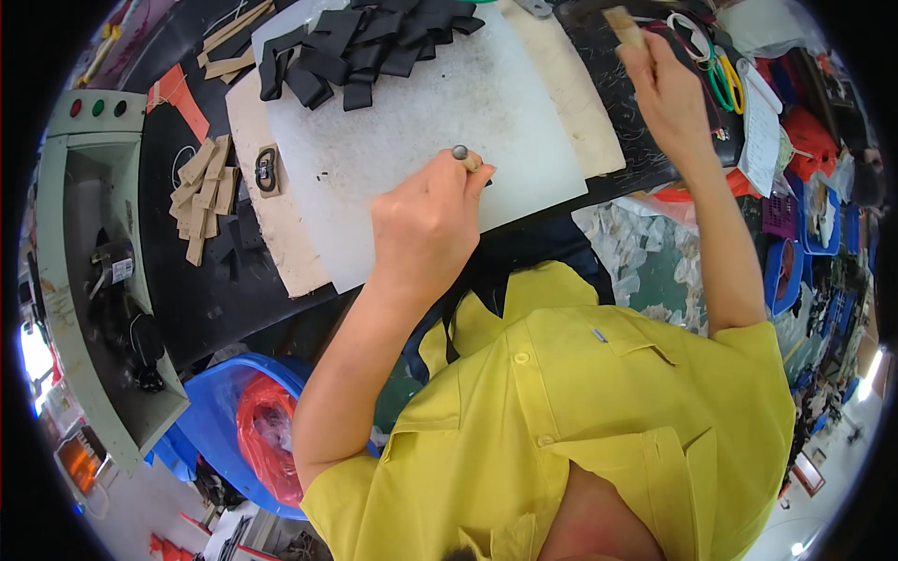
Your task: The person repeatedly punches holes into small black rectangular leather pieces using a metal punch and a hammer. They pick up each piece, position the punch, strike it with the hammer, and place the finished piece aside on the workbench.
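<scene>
My left hand is closed round a short wooden-handled tool with a round metal cap on top. It is held upright over the white board, and its lower end is hidden behind my fingers. A bit of something black shows beside my fingertips. Raised to the right, my right hand grips a pale wooden tool; its kind cannot be made out. A heap of black strap pieces lies at the board's far side.
Left of the board are a small black buckle-like part and a pile of tan strips. A grey metal box stands at the table's left. Scissors lie at the right. A blue tub holds a red bag.
</scene>
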A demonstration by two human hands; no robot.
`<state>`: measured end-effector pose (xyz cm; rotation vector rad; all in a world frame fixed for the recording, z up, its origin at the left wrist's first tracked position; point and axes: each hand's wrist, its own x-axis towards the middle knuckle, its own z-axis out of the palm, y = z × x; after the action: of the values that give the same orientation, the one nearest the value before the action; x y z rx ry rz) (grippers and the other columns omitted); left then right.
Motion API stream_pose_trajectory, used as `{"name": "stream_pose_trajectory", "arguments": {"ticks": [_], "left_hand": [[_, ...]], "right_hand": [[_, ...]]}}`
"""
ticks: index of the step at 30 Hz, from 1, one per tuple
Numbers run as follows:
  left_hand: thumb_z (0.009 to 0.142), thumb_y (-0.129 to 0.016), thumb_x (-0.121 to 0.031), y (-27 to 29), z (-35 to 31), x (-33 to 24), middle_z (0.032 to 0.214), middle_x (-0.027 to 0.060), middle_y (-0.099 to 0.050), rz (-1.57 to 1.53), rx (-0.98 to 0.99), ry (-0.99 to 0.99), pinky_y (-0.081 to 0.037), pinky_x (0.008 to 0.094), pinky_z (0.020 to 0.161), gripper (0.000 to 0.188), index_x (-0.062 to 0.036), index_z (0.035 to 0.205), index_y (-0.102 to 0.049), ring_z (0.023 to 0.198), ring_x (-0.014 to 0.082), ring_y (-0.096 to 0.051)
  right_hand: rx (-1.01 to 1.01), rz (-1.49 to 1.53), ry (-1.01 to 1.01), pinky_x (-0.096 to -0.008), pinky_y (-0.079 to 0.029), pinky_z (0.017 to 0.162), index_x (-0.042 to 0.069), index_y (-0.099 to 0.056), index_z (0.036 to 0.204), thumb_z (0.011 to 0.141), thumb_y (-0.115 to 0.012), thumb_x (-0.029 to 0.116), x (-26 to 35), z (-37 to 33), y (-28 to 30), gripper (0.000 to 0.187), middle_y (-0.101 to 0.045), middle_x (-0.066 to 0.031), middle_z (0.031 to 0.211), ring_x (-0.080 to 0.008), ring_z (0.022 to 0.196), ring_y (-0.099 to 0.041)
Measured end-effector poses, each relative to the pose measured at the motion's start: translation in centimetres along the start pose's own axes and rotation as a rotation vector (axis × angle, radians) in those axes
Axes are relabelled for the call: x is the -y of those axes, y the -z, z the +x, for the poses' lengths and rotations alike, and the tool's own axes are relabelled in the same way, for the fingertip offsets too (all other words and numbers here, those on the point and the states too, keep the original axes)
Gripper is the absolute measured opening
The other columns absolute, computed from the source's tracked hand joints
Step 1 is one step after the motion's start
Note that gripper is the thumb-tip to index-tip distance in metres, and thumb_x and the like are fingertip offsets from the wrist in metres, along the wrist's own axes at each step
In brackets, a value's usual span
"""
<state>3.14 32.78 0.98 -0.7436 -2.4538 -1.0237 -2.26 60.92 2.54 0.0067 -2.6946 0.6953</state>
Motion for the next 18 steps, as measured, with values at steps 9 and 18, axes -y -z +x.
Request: {"name": "stream_pose_trajectory", "arguments": {"ticks": [9, 18], "left_hand": [[0.086, -0.072, -0.006, 0.0, 0.1, -0.2, 0.073, 0.0094, -0.066, 0.042, 0.062, -0.037, -0.048, 0.0342, 0.048, 0.018, -0.0025, 0.083, -0.054, 0.056, 0.027, -0.064], [0.088, -0.069, -0.007, 0.4, 0.3, 0.2, 0.071, 0.0097, -0.066, -0.008, 0.087, -0.028, -0.047, 0.0345, 0.047, 0.014, -0.003, 0.086, -0.056, 0.055, 0.0282, -0.063]], "right_hand": [[0.269, 1.161, 0.084, -0.0305, -0.042, 0.046, 0.005, -0.061, 0.083, 0.095, -0.067, 0.03, 11.0, 0.2, 11.5, 0.028, -0.06, 0.0004, 0.064, -0.0144, 0.05, -0.057], [0.343, -0.192, 0.501, -0.0438, -0.047, 0.051, 0.007, -0.048, 0.084, 0.085, -0.073, 0.028, 7.0, -2.4, 6.3, 0.032, -0.056, -0.0132, 0.06, -0.0358, 0.059, -0.061]]}}
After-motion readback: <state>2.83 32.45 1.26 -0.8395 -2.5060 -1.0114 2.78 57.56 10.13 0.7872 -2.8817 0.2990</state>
